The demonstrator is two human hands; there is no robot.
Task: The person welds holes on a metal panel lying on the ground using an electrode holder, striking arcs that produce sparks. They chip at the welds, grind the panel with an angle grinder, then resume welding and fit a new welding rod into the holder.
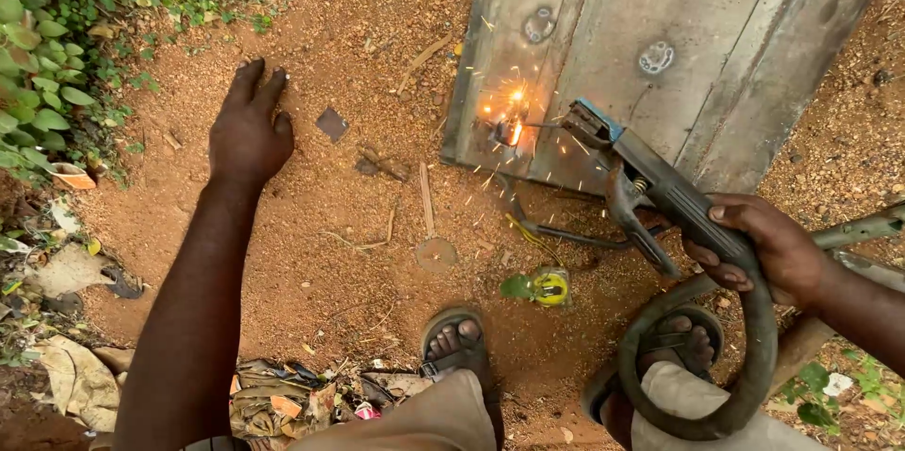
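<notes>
Ground: bare reddish dirt [339, 253] strewn with wood chips, green plants [47, 74] at the left edge, crumpled litter [283, 399] at the bottom.
Metal sheet: a grey ribbed metal sheet [679, 46] lies flat at the upper right, its near edge facing the person.
Nearby bits: a round metal disc [436, 254] and a yellow tape measure [550, 287] lie on the dirt between the sheet and the sandalled feet [459, 343].
Left hand: the left hand [249, 126] is stretched forward, palm down, fingers close together and flat on the dirt, well apart from the sheet, holding nothing.
Right hand: the right hand [773, 248] is wrapped tightly around the handle of the welding holder [660, 182].
Welding holder: its long axis runs from lower right to upper left, nose pointing at the sheet's near edge.
Sparks: bright orange sparks [512, 112] burst at the rod's tip, on the sheet's near-left corner.
Cable: a thick black cable [745, 385] loops down from the handle, curling in front of the right foot.
</notes>
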